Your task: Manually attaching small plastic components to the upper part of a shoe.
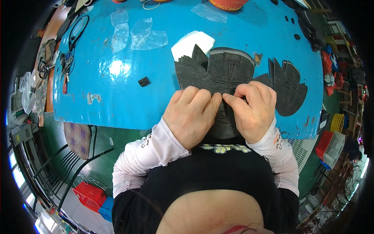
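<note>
A dark grey, sole-shaped piece (230, 64) with a molded pattern lies at the table's near edge, its rounded lower end toward my body. My left hand (191, 115) is closed at its left side, the thumb pressed down on its middle. Opposite it, my right hand (252, 111) is closed too, with thumb and index finger pinching at the same spot. The thumb tips almost meet. More dark pieces with pointed ends (189, 72) lie fanned out beneath and to the left. Anything small between the fingertips is hidden.
Another dark stack (290, 89) lies on the right of the blue table (117, 103). A white sheet (193, 43) sits behind the pieces. Clear plastic films (148, 37), a small black ribbed piece (144, 81) and scissors (66, 62) lie leftward. A plaid chair (78, 140) stands front left.
</note>
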{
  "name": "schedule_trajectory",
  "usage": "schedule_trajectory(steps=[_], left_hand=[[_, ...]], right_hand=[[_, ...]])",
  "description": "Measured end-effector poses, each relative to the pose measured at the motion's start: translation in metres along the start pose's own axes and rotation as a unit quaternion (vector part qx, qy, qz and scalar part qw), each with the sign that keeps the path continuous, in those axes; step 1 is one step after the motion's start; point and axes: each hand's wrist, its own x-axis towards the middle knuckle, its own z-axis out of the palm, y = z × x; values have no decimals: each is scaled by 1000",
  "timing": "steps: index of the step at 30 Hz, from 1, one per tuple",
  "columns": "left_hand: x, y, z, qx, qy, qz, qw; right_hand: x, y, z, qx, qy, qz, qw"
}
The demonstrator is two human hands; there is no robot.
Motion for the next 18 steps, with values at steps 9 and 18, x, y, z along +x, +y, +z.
schedule_trajectory(steps=[9, 18], left_hand=[[-5, -3, 1, -6, 94, -22, 995], [-1, 0, -6, 66, -10, 3, 998]], right_hand=[[2, 5, 3, 55, 20, 35, 998], [-2, 2, 7, -19, 26, 57, 998]])
